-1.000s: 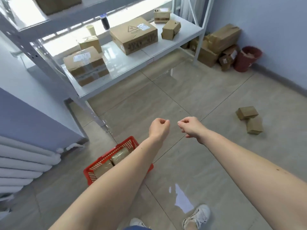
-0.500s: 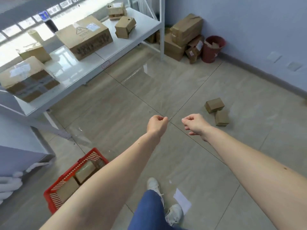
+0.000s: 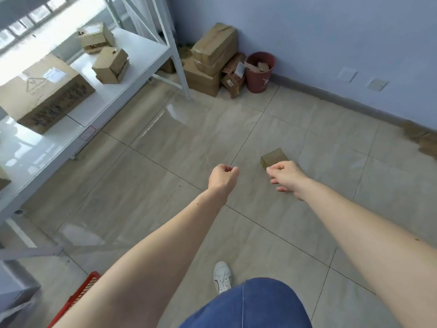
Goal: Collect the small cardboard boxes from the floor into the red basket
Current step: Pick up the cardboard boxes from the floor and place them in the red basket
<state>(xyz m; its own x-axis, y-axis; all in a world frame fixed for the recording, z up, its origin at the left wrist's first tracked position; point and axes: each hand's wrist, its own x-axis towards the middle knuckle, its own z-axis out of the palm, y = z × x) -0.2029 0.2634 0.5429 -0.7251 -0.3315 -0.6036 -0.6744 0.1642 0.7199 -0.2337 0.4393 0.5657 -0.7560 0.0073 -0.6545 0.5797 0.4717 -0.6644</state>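
Observation:
A small cardboard box (image 3: 274, 156) lies on the tiled floor ahead of me; a second one seen before is hidden behind my right hand. My right hand (image 3: 287, 175) hovers just in front of that box, fingers loosely curled, holding nothing. My left hand (image 3: 222, 177) is a loose fist to the left of it, empty. Only a corner of the red basket (image 3: 75, 301) shows at the bottom left, behind my left forearm.
A white metal shelf (image 3: 142, 55) with several cardboard boxes runs along the left. Larger boxes (image 3: 212, 58) and a dark red bin (image 3: 259, 72) stand in the far corner. More cardboard (image 3: 423, 140) lies by the right wall. My shoe (image 3: 222, 276) and knee are below.
I have stepped forward and turned right. The small box now sits right at my right hand, and the basket has slid almost out of view at the bottom left. Both hands stay empty.

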